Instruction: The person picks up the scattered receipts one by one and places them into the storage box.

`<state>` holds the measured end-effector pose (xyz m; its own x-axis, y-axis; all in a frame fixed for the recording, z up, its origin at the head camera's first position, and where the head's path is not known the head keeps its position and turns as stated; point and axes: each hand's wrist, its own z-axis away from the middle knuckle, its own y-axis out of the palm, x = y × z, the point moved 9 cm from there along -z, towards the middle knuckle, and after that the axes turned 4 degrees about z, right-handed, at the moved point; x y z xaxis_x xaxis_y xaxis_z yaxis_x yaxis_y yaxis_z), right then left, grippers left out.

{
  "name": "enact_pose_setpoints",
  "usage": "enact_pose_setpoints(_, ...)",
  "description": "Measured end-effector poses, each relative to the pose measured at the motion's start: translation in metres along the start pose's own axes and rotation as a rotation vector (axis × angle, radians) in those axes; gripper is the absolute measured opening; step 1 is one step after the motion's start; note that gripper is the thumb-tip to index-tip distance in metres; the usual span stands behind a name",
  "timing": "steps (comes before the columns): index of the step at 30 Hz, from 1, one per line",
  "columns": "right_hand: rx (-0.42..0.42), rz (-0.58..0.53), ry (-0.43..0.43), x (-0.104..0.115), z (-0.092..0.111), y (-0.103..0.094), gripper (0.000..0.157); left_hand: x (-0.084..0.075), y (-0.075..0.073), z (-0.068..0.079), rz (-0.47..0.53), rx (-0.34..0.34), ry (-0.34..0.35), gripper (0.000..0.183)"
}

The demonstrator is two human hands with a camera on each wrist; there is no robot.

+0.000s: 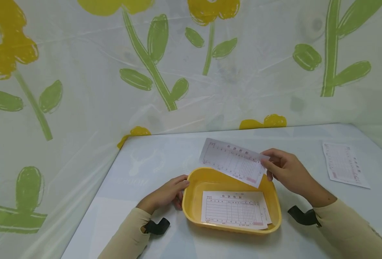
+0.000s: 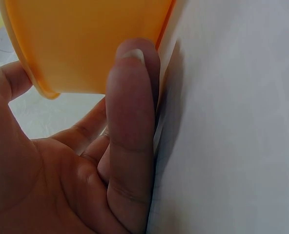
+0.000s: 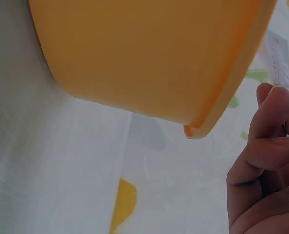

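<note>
In the head view my right hand (image 1: 286, 172) pinches a printed receipt slip (image 1: 233, 160) by its right end, between thumb and fingertips. The slip is tilted above the back part of a yellow plastic basin (image 1: 194, 180). More receipt slips (image 1: 233, 210) lie flat inside the basin, one edge peeking out beneath the top sheet. My left hand (image 1: 168, 194) holds the basin's left side. The left wrist view has the thumb at the rim and the other fingers (image 2: 130, 107) low along the outer wall. In the right wrist view the pinched slip (image 3: 277, 61) shows above the fingertips.
Another printed slip (image 1: 344, 163) lies on the white table (image 1: 152, 162) at the far right. Behind the table hangs a flowered curtain (image 1: 229, 90). Black straps with protruding mounts (image 1: 158, 226) sit on both wrists.
</note>
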<state>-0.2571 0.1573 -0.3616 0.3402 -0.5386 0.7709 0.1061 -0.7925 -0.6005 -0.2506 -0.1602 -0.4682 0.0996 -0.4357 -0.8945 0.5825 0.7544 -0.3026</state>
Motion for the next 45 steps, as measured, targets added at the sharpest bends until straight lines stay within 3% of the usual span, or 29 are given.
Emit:
enact_pose_setpoints(21, 0.177, 0.027, 0.034, 0.002, 0.007, 0.016, 0.015, -0.001, 0.002, 0.000, -0.004, 0.020, 0.014, 0.042)
enact_pose_setpoints(33, 0.221, 0.033, 0.023, 0.004, 0.008, 0.024, 0.014, 0.001, 0.002, -0.001, 0.000, 0.024, 0.013, 0.044)
enact_pose_setpoints(45, 0.311, 0.042, 0.032, 0.002, 0.009, 0.033, 0.015, -0.003, 0.002, -0.002, 0.011, 0.033, 0.054, 0.041)
